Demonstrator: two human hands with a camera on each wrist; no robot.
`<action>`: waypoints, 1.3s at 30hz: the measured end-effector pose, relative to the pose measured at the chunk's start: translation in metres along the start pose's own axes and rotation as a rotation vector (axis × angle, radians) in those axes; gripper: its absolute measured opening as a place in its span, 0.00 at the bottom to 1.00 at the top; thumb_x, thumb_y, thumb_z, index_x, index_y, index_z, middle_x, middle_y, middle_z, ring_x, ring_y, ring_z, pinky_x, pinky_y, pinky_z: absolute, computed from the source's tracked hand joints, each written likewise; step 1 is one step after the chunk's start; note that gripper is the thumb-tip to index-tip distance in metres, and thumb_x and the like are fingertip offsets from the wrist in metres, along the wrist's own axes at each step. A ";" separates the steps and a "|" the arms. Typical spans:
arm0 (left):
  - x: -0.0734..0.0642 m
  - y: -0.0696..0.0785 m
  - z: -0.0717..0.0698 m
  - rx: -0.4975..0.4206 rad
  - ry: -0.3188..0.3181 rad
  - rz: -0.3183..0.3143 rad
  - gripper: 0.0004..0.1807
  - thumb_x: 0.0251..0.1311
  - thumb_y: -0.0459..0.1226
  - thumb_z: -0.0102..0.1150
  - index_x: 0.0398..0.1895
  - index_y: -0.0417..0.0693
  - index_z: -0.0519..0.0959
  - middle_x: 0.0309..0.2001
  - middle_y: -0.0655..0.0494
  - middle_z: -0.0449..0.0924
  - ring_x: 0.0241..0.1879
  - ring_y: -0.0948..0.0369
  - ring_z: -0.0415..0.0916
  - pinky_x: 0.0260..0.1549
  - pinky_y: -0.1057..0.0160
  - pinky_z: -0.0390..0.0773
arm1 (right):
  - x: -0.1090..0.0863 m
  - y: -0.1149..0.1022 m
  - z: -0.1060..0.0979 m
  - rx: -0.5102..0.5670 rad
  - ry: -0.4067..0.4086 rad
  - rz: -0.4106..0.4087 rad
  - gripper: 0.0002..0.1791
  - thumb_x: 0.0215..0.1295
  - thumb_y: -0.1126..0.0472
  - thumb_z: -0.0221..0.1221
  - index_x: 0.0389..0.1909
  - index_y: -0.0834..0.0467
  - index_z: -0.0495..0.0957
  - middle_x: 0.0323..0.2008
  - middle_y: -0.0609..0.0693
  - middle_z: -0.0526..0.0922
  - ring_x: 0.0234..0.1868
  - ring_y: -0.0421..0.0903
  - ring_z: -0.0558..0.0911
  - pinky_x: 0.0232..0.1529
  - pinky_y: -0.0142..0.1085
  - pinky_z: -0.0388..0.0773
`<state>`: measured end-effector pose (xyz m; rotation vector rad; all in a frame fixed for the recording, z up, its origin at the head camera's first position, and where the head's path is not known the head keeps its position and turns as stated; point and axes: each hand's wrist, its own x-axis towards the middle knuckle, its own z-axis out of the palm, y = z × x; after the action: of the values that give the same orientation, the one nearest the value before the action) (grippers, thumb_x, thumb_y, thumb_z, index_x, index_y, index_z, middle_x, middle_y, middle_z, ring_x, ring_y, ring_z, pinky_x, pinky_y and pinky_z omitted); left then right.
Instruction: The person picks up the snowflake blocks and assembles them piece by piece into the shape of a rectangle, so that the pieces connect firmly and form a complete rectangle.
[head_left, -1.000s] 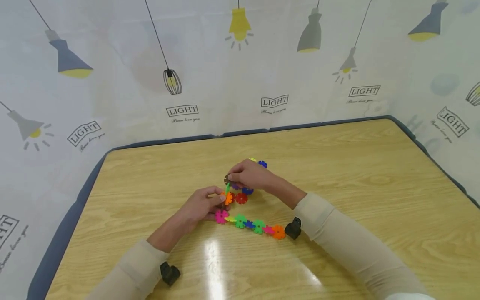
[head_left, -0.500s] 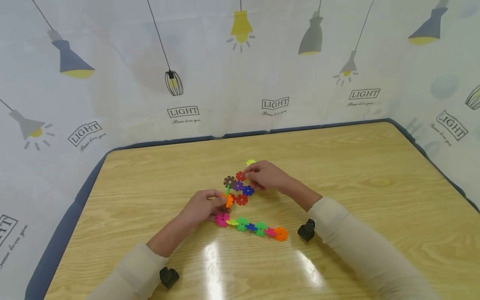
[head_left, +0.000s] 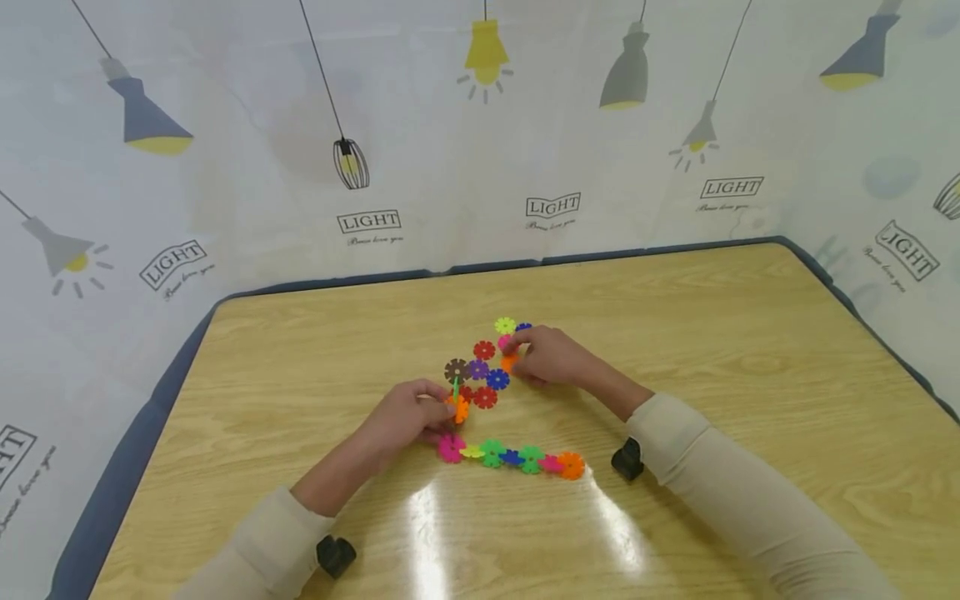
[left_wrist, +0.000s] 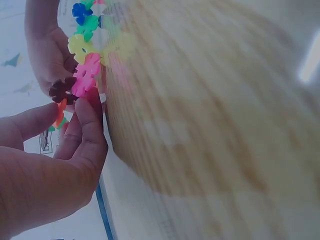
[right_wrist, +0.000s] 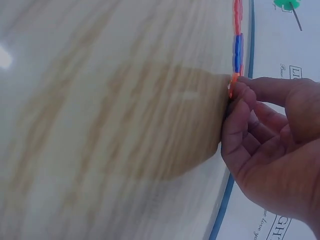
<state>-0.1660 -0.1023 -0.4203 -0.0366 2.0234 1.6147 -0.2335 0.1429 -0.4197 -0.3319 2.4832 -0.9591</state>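
Observation:
In the head view, my left hand point(head_left: 411, 412) pinches an orange snowflake disc point(head_left: 460, 409) near the end of a chain of interlocking plastic discs. A green disc point(head_left: 455, 388) stands edge-on above it. The left wrist view shows a brown disc point(left_wrist: 61, 90) linking the orange one to a pink disc point(left_wrist: 87, 75). From the pink end point(head_left: 452, 448), the chain runs right across the table to an orange disc point(head_left: 572, 466). My right hand point(head_left: 551, 357) has thumb and fingers on a loose orange disc point(right_wrist: 233, 84), with a pink disc point(head_left: 506, 342) beside its fingertips.
Between the hands lie loose discs: brown point(head_left: 456, 371), purple point(head_left: 477, 369), blue point(head_left: 498, 380) and several red ones point(head_left: 484, 350). Yellow point(head_left: 505, 325) and blue point(head_left: 523, 327) discs lie farther back. A lamp-printed curtain point(head_left: 442, 167) hangs behind the wooden table point(head_left: 712, 350).
My right hand has moved right from the brown disc, past the red one, to the loose orange disc. The left hand keeps holding the chain, whose row has shifted slightly right and down.

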 end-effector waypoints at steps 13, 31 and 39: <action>0.001 0.007 0.001 -0.001 -0.056 -0.014 0.29 0.66 0.38 0.58 0.68 0.45 0.63 0.36 0.45 0.83 0.29 0.56 0.81 0.32 0.58 0.84 | 0.004 0.002 -0.004 -0.157 0.050 0.076 0.22 0.59 0.54 0.66 0.49 0.63 0.76 0.46 0.55 0.81 0.42 0.49 0.78 0.48 0.42 0.77; 0.002 0.012 0.006 -0.029 0.015 0.000 0.20 0.66 0.39 0.58 0.59 0.45 0.70 0.42 0.45 0.82 0.33 0.56 0.82 0.39 0.54 0.84 | -0.001 0.003 -0.004 -0.162 0.032 0.040 0.23 0.58 0.53 0.68 0.48 0.64 0.76 0.45 0.55 0.81 0.42 0.49 0.78 0.50 0.42 0.76; 0.000 0.009 0.008 -0.042 0.004 0.015 0.21 0.64 0.38 0.60 0.58 0.43 0.70 0.43 0.45 0.83 0.34 0.55 0.82 0.41 0.54 0.83 | -0.003 0.008 -0.004 -0.121 0.012 -0.030 0.16 0.61 0.56 0.66 0.43 0.62 0.76 0.38 0.53 0.81 0.35 0.46 0.76 0.41 0.38 0.75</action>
<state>-0.1661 -0.0928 -0.4134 -0.0401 1.9966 1.6677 -0.2332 0.1520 -0.4218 -0.4041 2.5596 -0.8262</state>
